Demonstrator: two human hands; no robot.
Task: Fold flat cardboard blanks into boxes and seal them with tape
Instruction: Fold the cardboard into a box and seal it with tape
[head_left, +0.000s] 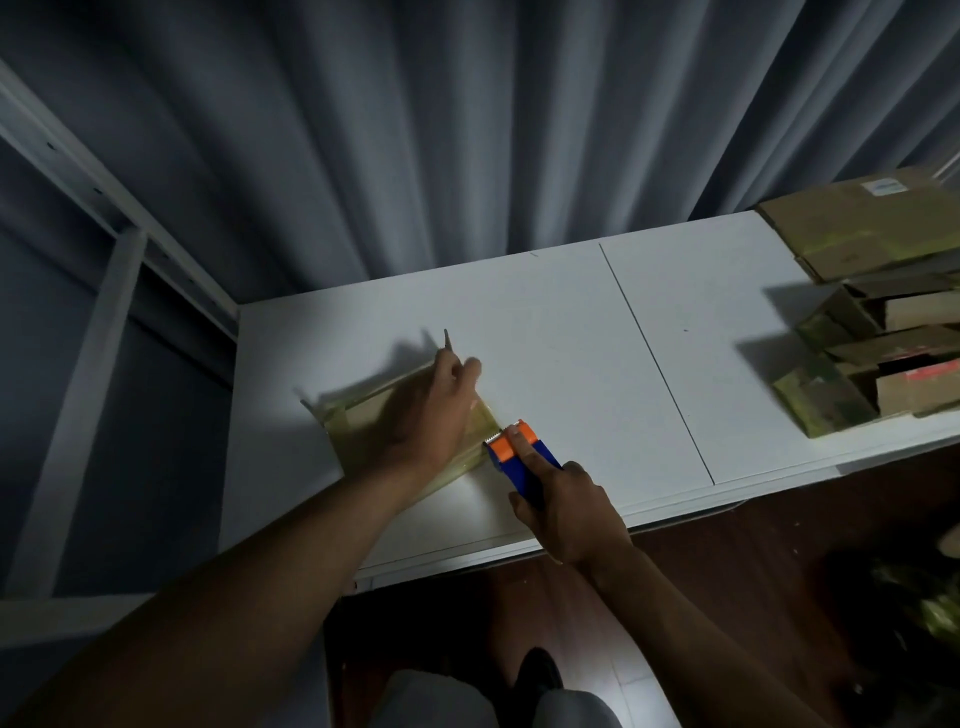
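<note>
Now, at about nine o'clock from the middle of the white table (545, 332), a cardboard box (363, 415) lies low and flat-looking, its top shiny with yellowish tape (478, 415). The left hand (436, 410) rests over the box with fingers bent; it looks to be pressing the box down, though blur hides whether the fingertips pinch anything, so I cannot tell the state of that grip. A thin dark thing stands up just past the fingers at twelve o'clock; what it is I cannot say.

Just at the box's three o'clock edge, the right hand (566, 512) is wrapped tight round the blue handle of a tape dispenser (519, 452), the forefinger laid along its orange head, whose toothed blade sits against the box's corner.

Judging from this, the tape is about to be cut. If the blade is pulled at a slant or the left hand eases off, the box could slide on the smooth table, and the strip could tear ragged, wrinkle or stick to itself. The forefinger also lies close to the teeth and could be nicked.

Far off at three o'clock, a pile of cardboard boxes (872, 322) sits at the table's edge. One bears a white label (881, 187) and another a red strip (930, 371); neither can be read.
</note>
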